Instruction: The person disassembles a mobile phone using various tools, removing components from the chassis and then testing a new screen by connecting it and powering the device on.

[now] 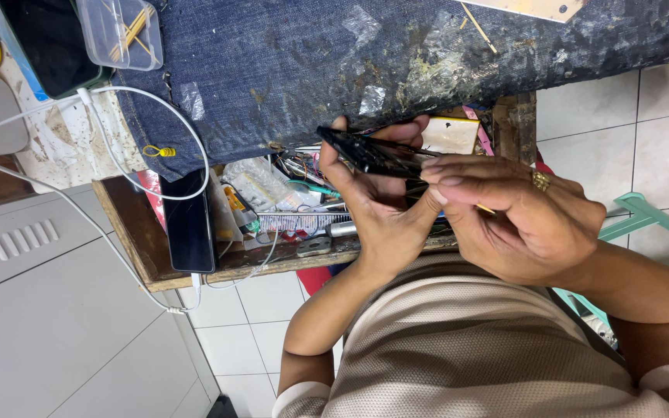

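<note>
Above the open wooden drawer (195,267) full of small tools, the left hand (377,197) grasps a black phone frame (365,152), fingers curled around its edge. The right hand (516,220), wearing a gold ring (540,180), pinches a thin stick (485,209) and touches the frame. A dark smartphone (189,220) with a white cable (118,155) lies in the drawer, under the denim-covered bench (311,54).

A stained dark-blue denim cloth (311,62) covers the table. The slim flat device (369,155) is black, the charging cable (118,101) white, the finger ring (540,180) gold, the knit shirt (466,348) beige.
</note>
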